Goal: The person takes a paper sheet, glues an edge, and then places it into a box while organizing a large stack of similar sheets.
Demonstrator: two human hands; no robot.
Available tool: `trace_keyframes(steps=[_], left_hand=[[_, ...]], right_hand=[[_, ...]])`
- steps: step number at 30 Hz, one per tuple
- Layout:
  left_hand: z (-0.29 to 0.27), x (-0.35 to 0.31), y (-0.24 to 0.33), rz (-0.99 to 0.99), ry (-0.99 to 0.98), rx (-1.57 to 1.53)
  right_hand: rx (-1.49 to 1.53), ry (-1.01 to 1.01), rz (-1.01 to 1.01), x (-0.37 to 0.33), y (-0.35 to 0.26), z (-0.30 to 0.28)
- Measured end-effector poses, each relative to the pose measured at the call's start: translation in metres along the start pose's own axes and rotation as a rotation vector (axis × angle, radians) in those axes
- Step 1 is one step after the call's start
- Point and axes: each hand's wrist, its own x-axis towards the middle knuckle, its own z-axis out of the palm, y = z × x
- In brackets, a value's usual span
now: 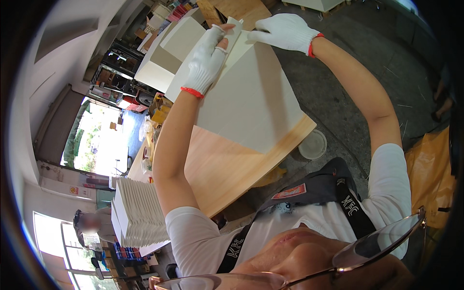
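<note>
A large white sheet (251, 96) lies over the wooden tabletop, with a narrow strip (234, 41) standing up along its far edge. My left hand (207, 60), in a white glove with a red cuff and bare fingertips, is closed on that strip. At the sheet's far right corner is my right hand (286, 33), in a matching white glove. Its thumb and fingers pinch together at the corner, and the fingertips are partly hidden.
Bare wood of the table (217, 154) shows nearer me. A stack of white sheets (137, 212) stands at the left, and big white boxes (166, 53) lie beyond. A round tub (312, 145) sits below the table's right edge. Another person (92, 224) is at far left.
</note>
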Motion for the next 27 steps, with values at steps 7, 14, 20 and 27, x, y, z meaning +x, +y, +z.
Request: trace_keyframes(steps=[7, 14, 20, 27], left_hand=[[0.002, 0.0, 0.009, -0.061, -0.013, 0.034], [0.002, 0.002, 0.001, 0.006, -0.044, -0.015], [0.004, 0.001, 0.003, -0.027, -0.063, -0.076], [-0.001, -0.003, 0.018, -0.134, -0.148, -0.111]], right_hand=[[0.146, 0.169, -0.155, 0.021, -0.002, 0.015], [0.563, 0.088, 0.209, 0.007, -0.014, 0.018], [0.578, 0.122, 0.232, 0.006, -0.013, 0.025], [0.563, 0.12, 0.214, 0.005, -0.008, 0.022]])
